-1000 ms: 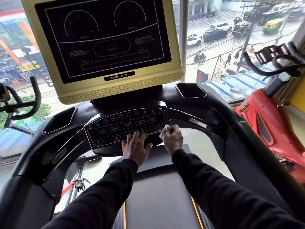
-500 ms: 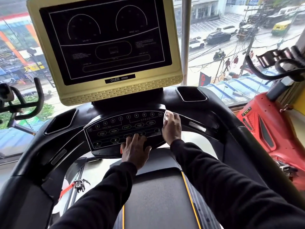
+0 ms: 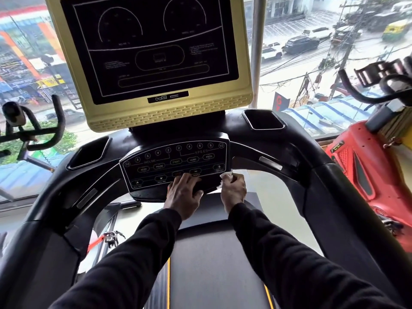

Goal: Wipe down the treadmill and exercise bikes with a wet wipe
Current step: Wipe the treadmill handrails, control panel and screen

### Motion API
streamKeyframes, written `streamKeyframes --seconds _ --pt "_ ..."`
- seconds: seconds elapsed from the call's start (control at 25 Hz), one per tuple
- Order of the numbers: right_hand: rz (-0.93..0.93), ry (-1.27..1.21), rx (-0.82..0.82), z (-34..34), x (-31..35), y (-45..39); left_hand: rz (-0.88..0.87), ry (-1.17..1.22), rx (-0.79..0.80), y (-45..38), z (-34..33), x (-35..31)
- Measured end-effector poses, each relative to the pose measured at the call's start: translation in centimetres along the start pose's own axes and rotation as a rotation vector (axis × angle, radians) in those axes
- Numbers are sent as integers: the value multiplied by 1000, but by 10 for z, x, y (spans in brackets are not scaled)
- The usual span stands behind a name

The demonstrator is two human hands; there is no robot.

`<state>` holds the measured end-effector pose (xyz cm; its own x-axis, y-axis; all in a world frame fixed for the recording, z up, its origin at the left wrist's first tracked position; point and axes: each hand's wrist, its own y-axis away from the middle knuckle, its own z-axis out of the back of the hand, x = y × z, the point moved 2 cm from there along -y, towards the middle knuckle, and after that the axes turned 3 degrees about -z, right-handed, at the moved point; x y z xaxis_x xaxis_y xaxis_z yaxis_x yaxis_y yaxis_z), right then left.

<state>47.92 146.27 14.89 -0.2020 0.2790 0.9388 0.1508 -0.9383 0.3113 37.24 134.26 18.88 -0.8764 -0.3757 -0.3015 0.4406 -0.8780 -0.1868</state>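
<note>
I stand on a black treadmill [image 3: 334,197] with a gold-framed screen [image 3: 156,52] above a black button panel [image 3: 174,163]. My left hand [image 3: 184,195] rests on the panel's lower edge, fingers spread over the buttons. My right hand [image 3: 234,188] holds a crumpled white wet wipe [image 3: 226,176] against the panel's lower right corner. Both arms are in black sleeves. A red exercise bike [image 3: 367,170] stands at the right, and a black bike handlebar [image 3: 33,130] shows at the left.
Two cup holders [image 3: 263,119] [image 3: 89,152] flank the console. The treadmill belt [image 3: 211,264] runs below my arms. An orange safety strap with a clip [image 3: 107,238] hangs at the lower left. A large window faces a street behind everything.
My right hand with the wipe slid up the panel's right edge, then came back down to the lower right corner. My left hand stayed on the panel's lower edge.
</note>
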Motion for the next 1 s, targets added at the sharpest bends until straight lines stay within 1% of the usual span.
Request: streamKeyframes --seconds 0.04,0.08,0.16,0.2,0.24,0.28,0.36,0.44,0.48,0.6,0.64,0.8,0.84,0.88,0.96,1.0 --pt "-92 -143 31 -5 -3 6 -12 25 1 2 1 2" --pt "-145 -282 101 -13 -7 13 -19 42 -4 4 2 5" --pt "-204 -500 370 -28 -11 39 -3 35 -27 11 4 11" --pt "-222 -517 468 -30 -10 49 12 21 -34 13 5 14" --pt "-228 -494 508 -30 -11 53 18 13 -35 15 6 18" --pt "-208 -455 480 -28 -9 51 16 9 -34 18 9 22" --pt "-128 -393 344 -26 -5 42 7 3 -38 24 16 37" --pt "-136 -288 199 -33 -4 44 -4 1 -48 30 20 54" --pt "-154 -303 204 -41 -8 49 -11 13 -51 33 20 59" --pt "-217 -536 356 -67 -13 80 -56 83 -61 36 24 67" --pt "-240 -560 360 -72 -13 84 -66 99 -58 36 25 68" --pt "-332 -603 268 -65 -7 90 -93 102 -36 31 26 69" --pt "-309 -573 240 -61 -3 90 -102 108 -36 26 27 65" --pt "-246 -508 206 -56 5 90 -115 125 -34 19 28 59" --pt "-53 -363 92 -43 31 85 -155 166 -23 1 33 45" --pt "58 -240 4 -35 48 79 -169 180 -21 -9 37 36"
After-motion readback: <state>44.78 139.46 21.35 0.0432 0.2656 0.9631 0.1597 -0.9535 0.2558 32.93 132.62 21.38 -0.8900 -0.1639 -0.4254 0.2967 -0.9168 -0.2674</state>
